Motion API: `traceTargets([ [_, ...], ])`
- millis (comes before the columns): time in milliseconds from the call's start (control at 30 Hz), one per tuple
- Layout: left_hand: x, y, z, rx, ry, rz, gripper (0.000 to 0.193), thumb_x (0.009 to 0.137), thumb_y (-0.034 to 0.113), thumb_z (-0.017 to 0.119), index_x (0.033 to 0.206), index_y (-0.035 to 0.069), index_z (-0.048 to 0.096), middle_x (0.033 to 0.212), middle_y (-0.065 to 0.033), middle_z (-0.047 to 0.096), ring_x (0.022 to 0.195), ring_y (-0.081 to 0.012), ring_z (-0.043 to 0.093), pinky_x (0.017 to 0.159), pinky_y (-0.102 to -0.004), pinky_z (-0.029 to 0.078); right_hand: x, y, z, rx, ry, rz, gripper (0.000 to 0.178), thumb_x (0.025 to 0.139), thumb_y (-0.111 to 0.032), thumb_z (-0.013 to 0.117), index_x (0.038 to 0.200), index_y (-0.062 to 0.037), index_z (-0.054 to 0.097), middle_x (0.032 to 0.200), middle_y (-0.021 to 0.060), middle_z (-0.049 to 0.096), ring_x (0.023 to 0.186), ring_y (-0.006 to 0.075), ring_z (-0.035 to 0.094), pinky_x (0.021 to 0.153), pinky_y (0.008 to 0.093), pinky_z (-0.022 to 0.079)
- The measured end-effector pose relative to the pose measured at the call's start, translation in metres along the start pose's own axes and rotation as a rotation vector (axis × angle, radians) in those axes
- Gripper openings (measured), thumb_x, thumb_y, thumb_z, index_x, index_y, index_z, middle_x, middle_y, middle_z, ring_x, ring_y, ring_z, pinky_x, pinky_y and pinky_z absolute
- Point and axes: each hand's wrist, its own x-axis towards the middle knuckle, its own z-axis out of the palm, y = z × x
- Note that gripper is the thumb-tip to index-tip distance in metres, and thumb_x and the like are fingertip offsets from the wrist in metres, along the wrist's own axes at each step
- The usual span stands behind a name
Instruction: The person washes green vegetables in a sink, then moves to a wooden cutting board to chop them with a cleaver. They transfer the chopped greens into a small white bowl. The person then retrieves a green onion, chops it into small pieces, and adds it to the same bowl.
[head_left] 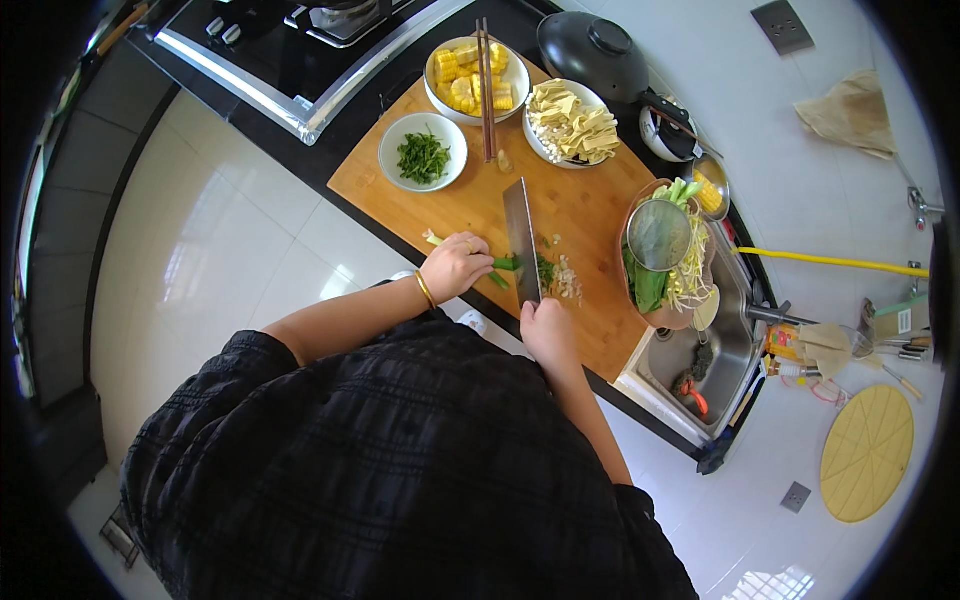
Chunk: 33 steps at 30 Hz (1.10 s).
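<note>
My left hand (455, 267), with a gold bangle at the wrist, pinches green onion stalks (506, 263) against the wooden cutting board (600, 225). Closed round its handle, my right hand (548, 330) holds a kitchen knife (522, 240), the broad blade standing just right of the stalks' green ends. Chopped green onion (545, 272) and bits of what looks like minced garlic (567, 280) lie right of the blade. Farther back on the board are a white bowl (388, 170) of chopped greens, a bowl of corn pieces (468, 82) with chopsticks (487, 100) across it, and a bowl of pale yellow strips (575, 120).
At the board's right stands a basket of bean sprouts (690, 270) and leafy greens, a round strainer (660, 235) on top. Beyond it is a steel sink (735, 340). A black lidded pot (590, 55) sits at the back, and a gas stove (250, 60) at the left.
</note>
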Motion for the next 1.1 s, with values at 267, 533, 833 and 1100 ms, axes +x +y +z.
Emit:
traceTargets([
  [267, 0.002, 0.000, 0.005, 0.044, 0.038, 0.049, 0.011, 0.067, 0.008, 0.067, 0.076, 0.003, 0.062, 0.078, -0.0068, 0.055, 0.075, -0.0244, 0.054, 0.068, -0.0335, 0.044, 0.024, 0.009, 0.005, 0.213, 0.115, 0.001, 0.031, 0.080, -0.020, 0.053, 0.069, 0.0080, 0.058, 0.066, 0.0277, 0.056, 0.067, 0.0423, 0.057, 0.058, 0.0457, 0.045],
  [533, 0.001, -0.001, 0.015, 0.049, 0.024, 0.057, 0.013, 0.066, 0.008, 0.067, 0.077, 0.004, 0.062, 0.078, -0.0069, 0.054, 0.074, -0.0241, 0.053, 0.067, -0.0336, 0.044, 0.010, 0.011, -0.001, 0.055, 0.027, 0.010, 0.032, 0.080, -0.022, 0.053, 0.067, 0.0077, 0.056, 0.068, 0.0289, 0.056, 0.068, 0.0430, 0.057, 0.060, 0.0469, 0.045],
  [833, 0.007, 0.001, 0.023, 0.046, 0.026, 0.075, 0.014, 0.066, 0.009, 0.067, 0.078, 0.004, 0.061, 0.079, -0.0071, 0.054, 0.075, -0.0247, 0.054, 0.068, -0.0332, 0.045, 0.016, 0.022, -0.003, 0.129, 0.185, -0.150, 0.038, 0.084, -0.024, 0.052, 0.062, 0.0067, 0.054, 0.046, 0.0152, 0.053, 0.037, 0.0244, 0.056, 0.038, 0.0344, 0.044],
  [1100, 0.006, 0.001, 0.023, 0.018, -0.013, 0.029, 0.017, 0.065, 0.009, 0.068, 0.079, 0.004, 0.062, 0.083, -0.0067, 0.055, 0.080, -0.0246, 0.053, 0.071, -0.0329, 0.045, 0.015, 0.010, -0.006, 0.039, 0.034, 0.035, 0.032, 0.080, -0.022, 0.053, 0.070, 0.0083, 0.058, 0.068, 0.0287, 0.056, 0.068, 0.0419, 0.057, 0.060, 0.0463, 0.046],
])
